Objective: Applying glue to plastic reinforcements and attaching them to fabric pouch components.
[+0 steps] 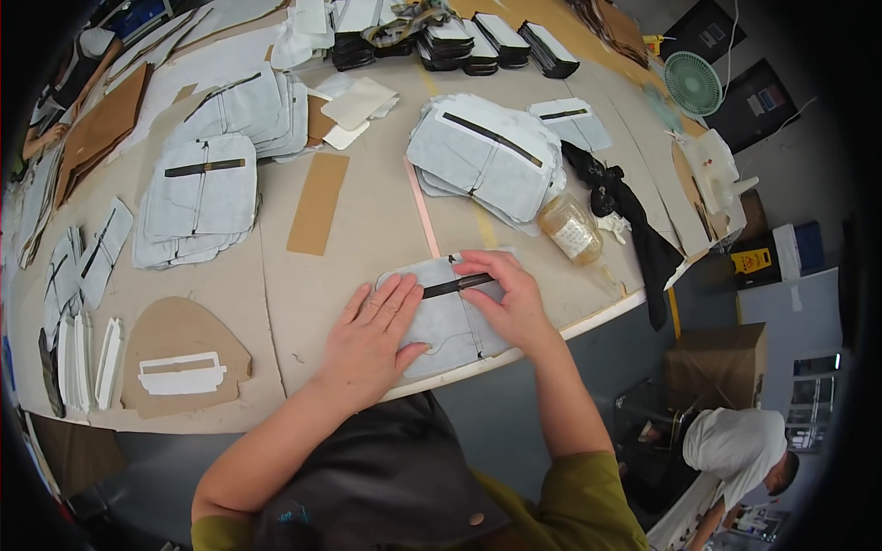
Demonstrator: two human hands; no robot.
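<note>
A light grey fabric panel (447, 323) lies at the near edge of the table in front of me, with dark lines running over its face. Across it runs a narrow black strip (443, 287). My left hand (369, 338) rests flat on the panel's left part, fingers stretched out, their tips by the strip's left end. From the right, my right hand (507, 296) grips the strip's other end, thumb on the near side and fingers on the far side. The panel's left and right edges are partly covered by my hands.
Stacks of similar grey panels lie at left (197, 197) and centre right (487, 151). Right of me stand a glue-like amber jar (571, 230) and black cloth (643, 243). A brown card template (188, 354) lies front left. Beyond the table, a person (740, 450) bends at lower right.
</note>
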